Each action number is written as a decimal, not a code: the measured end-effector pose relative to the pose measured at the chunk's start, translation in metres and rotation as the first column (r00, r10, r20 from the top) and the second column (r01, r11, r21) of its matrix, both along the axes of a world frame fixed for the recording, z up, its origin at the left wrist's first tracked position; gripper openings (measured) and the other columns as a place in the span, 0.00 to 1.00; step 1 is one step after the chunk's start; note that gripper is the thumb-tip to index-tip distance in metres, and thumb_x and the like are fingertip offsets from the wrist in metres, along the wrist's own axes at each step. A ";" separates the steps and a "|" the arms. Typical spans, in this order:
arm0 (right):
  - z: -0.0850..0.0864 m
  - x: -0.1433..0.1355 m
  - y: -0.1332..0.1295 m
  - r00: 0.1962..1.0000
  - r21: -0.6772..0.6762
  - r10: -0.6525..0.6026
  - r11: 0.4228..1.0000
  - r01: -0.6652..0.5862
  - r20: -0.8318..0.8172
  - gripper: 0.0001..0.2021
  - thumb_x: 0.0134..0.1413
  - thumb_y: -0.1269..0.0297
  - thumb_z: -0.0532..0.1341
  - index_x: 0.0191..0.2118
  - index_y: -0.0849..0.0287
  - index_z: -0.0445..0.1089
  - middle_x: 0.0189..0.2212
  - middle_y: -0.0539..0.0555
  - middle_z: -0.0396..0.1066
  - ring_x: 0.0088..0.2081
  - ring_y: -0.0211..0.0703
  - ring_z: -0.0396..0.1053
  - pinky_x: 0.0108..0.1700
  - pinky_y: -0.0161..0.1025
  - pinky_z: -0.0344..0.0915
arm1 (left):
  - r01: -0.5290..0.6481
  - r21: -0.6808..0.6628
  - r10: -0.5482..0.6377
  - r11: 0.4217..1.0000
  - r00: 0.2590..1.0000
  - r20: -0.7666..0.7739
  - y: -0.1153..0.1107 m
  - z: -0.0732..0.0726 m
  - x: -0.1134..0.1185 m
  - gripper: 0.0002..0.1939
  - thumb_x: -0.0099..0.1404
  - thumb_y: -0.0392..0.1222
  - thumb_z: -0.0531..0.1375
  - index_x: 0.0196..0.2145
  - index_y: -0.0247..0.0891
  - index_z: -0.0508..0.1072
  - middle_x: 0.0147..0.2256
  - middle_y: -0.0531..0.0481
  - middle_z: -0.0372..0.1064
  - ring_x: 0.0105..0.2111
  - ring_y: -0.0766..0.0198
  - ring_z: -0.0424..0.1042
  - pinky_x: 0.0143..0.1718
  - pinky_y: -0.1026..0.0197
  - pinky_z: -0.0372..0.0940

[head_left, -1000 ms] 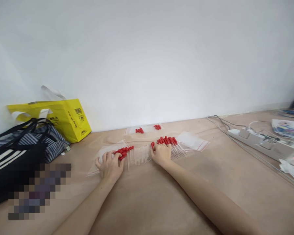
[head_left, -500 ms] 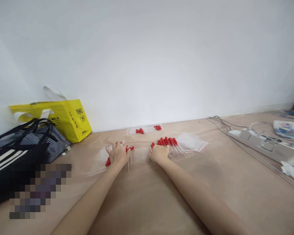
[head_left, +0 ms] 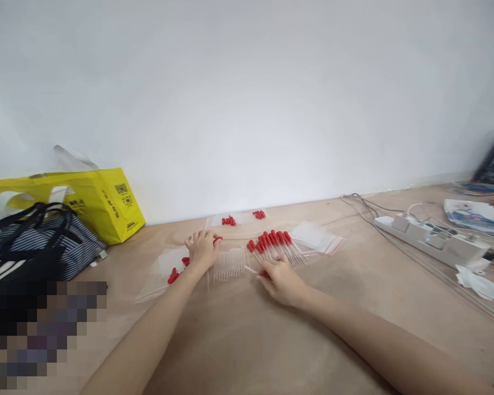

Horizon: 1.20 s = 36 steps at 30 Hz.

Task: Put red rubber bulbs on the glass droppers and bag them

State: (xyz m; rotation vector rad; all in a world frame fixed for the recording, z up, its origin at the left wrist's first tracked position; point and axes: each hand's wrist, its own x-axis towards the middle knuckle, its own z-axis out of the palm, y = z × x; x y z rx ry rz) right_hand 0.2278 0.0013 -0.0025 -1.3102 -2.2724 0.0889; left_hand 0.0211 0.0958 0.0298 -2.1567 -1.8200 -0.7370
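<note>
My left hand (head_left: 203, 253) has its fingers curled, with a red rubber bulb (head_left: 217, 240) at the fingertips. Loose red bulbs (head_left: 173, 275) lie beside it on a clear zip bag (head_left: 158, 274). To its right, bare glass dropper tubes (head_left: 230, 264) form a row. My right hand (head_left: 283, 281) pinches one glass tube (head_left: 251, 269), whose end sticks out to the left of the fingers. Just beyond that hand, several droppers (head_left: 278, 241) with red bulbs fitted lie side by side, their lower ends partly hidden by it.
Near the wall, another bag (head_left: 242, 219) bears red bulbs and tubes. An empty-looking zip bag (head_left: 316, 238) lies right of the droppers. A power strip (head_left: 432, 241) with cables occupies the right; a yellow bag (head_left: 107, 206) and a striped bag (head_left: 86, 236) stand left.
My right hand has drawn back from the row of red bulbs toward me and now has a glass tube at its fingertips. The left hand stays by the loose bulbs. The view has turned slightly right.
</note>
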 end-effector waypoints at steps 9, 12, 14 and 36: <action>-0.019 0.038 -0.016 0.955 0.065 0.290 0.956 -0.286 -0.064 0.08 0.56 0.64 0.53 0.32 0.57 0.68 0.30 0.50 0.69 0.33 0.36 0.64 0.41 0.39 0.48 | 0.590 -0.079 -0.548 0.804 0.786 0.286 -0.103 -0.028 0.014 0.13 0.64 0.35 0.43 0.43 0.40 0.61 0.32 0.51 0.63 0.30 0.68 0.65 0.35 0.64 0.61; -0.021 0.036 -0.014 0.954 0.047 0.282 0.959 -0.279 -0.102 0.08 0.56 0.64 0.53 0.33 0.57 0.69 0.29 0.50 0.69 0.34 0.36 0.64 0.41 0.39 0.49 | 0.640 -0.075 -0.589 0.765 0.741 0.321 -0.111 -0.034 0.013 0.12 0.64 0.36 0.43 0.36 0.39 0.65 0.31 0.50 0.62 0.30 0.67 0.64 0.34 0.64 0.60; -0.022 0.035 -0.014 0.954 0.039 0.277 0.961 -0.274 -0.113 0.08 0.55 0.65 0.53 0.33 0.57 0.69 0.29 0.50 0.69 0.34 0.37 0.64 0.41 0.39 0.49 | 0.604 -0.052 -0.550 0.795 0.755 0.357 -0.108 -0.035 0.011 0.11 0.64 0.37 0.44 0.35 0.38 0.65 0.30 0.51 0.63 0.30 0.66 0.65 0.34 0.63 0.60; -0.020 0.036 -0.013 0.970 0.029 0.214 0.977 -0.212 -0.112 0.07 0.53 0.64 0.55 0.33 0.55 0.70 0.29 0.51 0.68 0.35 0.39 0.64 0.40 0.39 0.53 | 0.292 0.057 -0.293 0.955 0.956 0.012 -0.110 -0.032 -0.007 0.07 0.60 0.41 0.51 0.29 0.40 0.67 0.33 0.50 0.70 0.37 0.56 0.65 0.39 0.53 0.52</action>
